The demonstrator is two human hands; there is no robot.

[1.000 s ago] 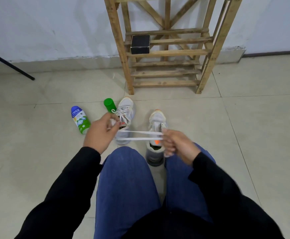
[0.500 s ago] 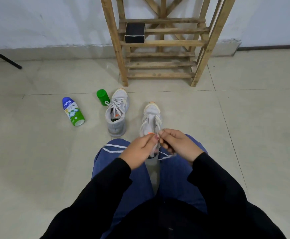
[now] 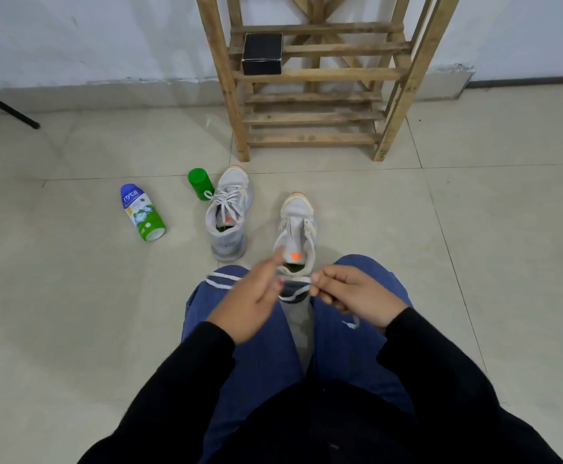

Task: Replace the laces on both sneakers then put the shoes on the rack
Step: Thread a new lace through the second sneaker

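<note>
Bottle (image 3: 142,214) and green cup (image 3: 200,183) lie near laced sneaker (image 3: 228,216).

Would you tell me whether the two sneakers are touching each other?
Apart. The head view shows a strip of bare floor between the laced sneaker and the other sneaker.

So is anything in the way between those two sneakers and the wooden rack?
Nothing visible is. Only bare tile lies between the left sneaker, the right sneaker and the rack. The green cup sits to the left of that path, and the black box takes only the left end of one shelf.
</note>
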